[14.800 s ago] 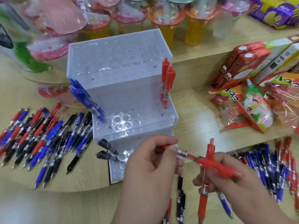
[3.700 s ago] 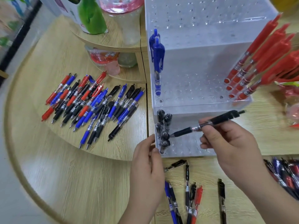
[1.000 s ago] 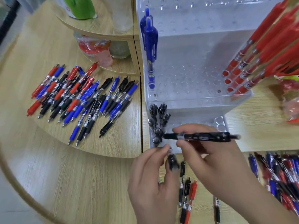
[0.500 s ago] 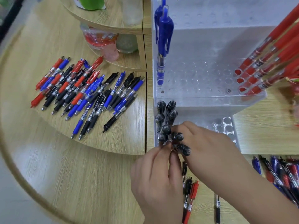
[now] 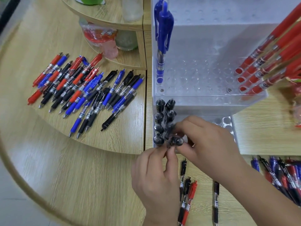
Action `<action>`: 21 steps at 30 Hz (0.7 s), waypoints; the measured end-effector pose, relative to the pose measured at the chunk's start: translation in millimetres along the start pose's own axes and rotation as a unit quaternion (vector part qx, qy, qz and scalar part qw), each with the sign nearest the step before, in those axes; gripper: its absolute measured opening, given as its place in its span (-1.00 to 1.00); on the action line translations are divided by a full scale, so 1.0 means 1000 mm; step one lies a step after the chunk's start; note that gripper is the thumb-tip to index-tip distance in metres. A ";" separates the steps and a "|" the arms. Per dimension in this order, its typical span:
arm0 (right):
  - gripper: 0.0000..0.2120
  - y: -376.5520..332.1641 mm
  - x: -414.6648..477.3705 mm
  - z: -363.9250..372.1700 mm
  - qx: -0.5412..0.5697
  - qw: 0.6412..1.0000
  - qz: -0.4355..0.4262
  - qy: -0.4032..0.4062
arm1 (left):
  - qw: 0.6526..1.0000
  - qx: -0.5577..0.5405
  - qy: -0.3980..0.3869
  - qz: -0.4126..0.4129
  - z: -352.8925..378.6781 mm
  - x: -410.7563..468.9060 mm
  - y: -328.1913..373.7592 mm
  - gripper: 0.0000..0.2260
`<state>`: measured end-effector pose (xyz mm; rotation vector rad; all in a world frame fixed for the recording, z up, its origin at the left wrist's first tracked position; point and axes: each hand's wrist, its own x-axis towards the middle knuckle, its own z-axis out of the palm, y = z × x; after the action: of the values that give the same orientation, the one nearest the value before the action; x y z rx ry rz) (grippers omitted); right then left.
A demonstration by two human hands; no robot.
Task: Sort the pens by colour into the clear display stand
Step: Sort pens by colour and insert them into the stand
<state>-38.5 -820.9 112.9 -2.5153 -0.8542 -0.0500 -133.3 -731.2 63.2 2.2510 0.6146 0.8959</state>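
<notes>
Black pen point(image 5: 178, 141) now upright (was level).

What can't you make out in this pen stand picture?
Head view:
Lowest display stand holes: hidden under the right hand.
Which hole the held black pen enters: blurred, covered by fingers.
Tops of red pens: cut off by the right edge.
Print on loose pens: too small.
</notes>
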 end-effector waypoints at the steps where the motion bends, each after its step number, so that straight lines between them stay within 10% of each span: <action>1: -0.84 0.001 0.000 0.001 0.000 1.000 -0.001 -0.001 | 1.000 -0.006 0.003 -0.014 0.000 -0.001 0.000 -0.86; 16: -0.84 0.005 -0.071 -0.002 0.104 0.990 0.043 0.080 | 0.985 -0.085 -0.058 -0.138 -0.027 -0.007 -0.004 -0.95; 21: -0.92 0.017 -0.148 0.043 0.104 0.958 0.257 -0.068 | 0.944 -0.009 -0.188 -0.270 -0.039 -0.052 -0.062 -0.89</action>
<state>-152.0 -897.0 40.7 -2.4763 -0.2146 0.3679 -207.4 -705.7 19.8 1.9978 0.9639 0.1930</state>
